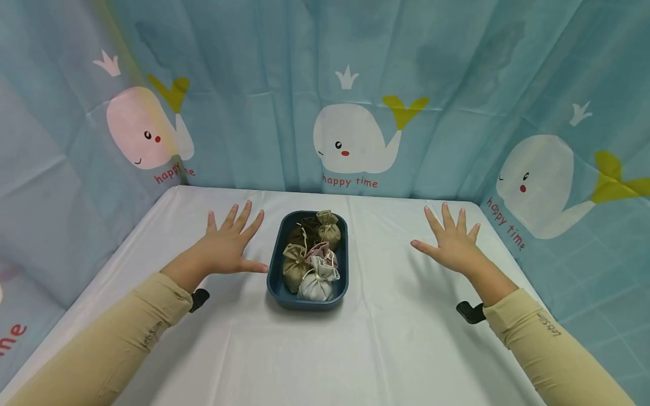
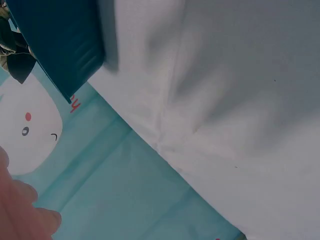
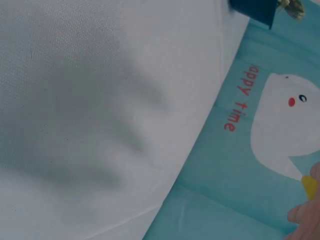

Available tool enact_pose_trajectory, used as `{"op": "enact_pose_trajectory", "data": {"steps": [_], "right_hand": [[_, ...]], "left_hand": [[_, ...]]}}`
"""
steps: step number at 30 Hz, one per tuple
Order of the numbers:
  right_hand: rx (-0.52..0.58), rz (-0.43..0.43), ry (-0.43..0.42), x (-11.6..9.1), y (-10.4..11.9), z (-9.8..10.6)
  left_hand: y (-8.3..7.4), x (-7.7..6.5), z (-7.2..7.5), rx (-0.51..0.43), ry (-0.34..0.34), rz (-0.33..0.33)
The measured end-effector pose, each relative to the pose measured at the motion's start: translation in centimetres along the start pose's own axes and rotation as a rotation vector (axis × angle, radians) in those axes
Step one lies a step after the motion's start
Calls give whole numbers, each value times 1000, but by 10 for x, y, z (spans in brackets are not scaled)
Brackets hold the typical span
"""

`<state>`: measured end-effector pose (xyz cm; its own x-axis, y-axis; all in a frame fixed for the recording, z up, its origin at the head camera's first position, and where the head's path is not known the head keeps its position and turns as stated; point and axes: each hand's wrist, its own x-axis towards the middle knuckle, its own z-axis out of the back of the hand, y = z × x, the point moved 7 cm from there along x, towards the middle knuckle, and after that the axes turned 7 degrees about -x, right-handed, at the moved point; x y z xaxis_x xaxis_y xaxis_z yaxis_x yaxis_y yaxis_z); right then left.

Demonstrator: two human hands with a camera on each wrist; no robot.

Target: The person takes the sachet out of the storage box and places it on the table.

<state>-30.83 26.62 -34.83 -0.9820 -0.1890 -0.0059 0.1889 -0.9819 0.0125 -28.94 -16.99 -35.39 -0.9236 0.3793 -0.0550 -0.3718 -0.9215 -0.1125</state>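
Note:
A dark blue rectangular tub (image 1: pixel 307 305) stands on the white-covered table, with several small drawstring pouches inside. Among them are a pale grey pouch (image 1: pixel 316 283) at the front, an olive pouch (image 1: pixel 294 267) at the left, a dusty pink pouch (image 1: pixel 320 251) in the middle and another olive pouch (image 1: pixel 329 232) at the back right. My left hand (image 1: pixel 224 246) is spread just left of the tub, thumb tip close to its rim. Well to the right of the tub, my right hand (image 1: pixel 453 244) hangs over the cloth, fingers splayed. Both hands hold nothing.
A white cloth (image 1: pixel 304 361) covers the table. Blue curtains (image 1: pixel 244 129) printed with whales enclose its back and sides. Black wrist mounts (image 1: pixel 470 312) stick out below the sleeves, and both hands cast shadows on the cloth.

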Motion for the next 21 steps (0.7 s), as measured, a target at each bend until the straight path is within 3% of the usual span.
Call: {"op": "enact_pose_trajectory", "data": {"steps": [9,21], "right_hand": [[8,7,-9,3,4,-1],[10,19,3,4,6,-3]], "left_hand": [[-9,0,-4,-24,-3,-46],[-18,6,-17,-37,31,-55]]}}
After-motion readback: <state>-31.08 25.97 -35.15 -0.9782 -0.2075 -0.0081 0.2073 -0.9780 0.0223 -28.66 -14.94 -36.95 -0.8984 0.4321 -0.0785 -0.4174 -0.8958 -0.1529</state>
